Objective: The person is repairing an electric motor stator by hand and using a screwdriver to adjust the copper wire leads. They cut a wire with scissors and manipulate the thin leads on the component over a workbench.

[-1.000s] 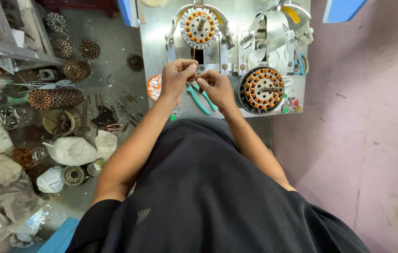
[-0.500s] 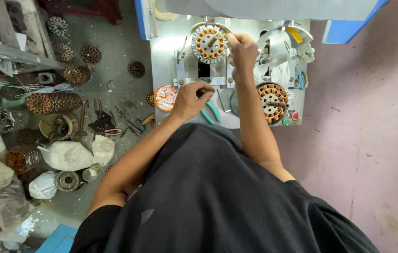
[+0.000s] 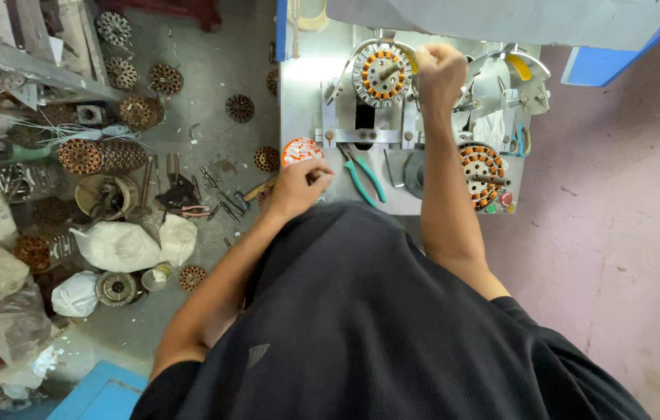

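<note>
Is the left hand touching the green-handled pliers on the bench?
Apart: the head view shows bare benchtop between the left hand and the green-handled pliers.

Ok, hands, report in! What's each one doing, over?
Right hand fisted beside the mounted wound stator. Left hand curled at the bench edge by the orange-and-white disc. Green-handled pliers lie between, untouched.

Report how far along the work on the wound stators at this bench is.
Looks done: a copper-wound stator lies on the grey bench, with green-handled pliers set down beside it. In hand: the right hand, closed in a fist, is at the stator on the fixture; the left hand rests by an orange-and-white disc. Left: bare cores on the floor.
</note>
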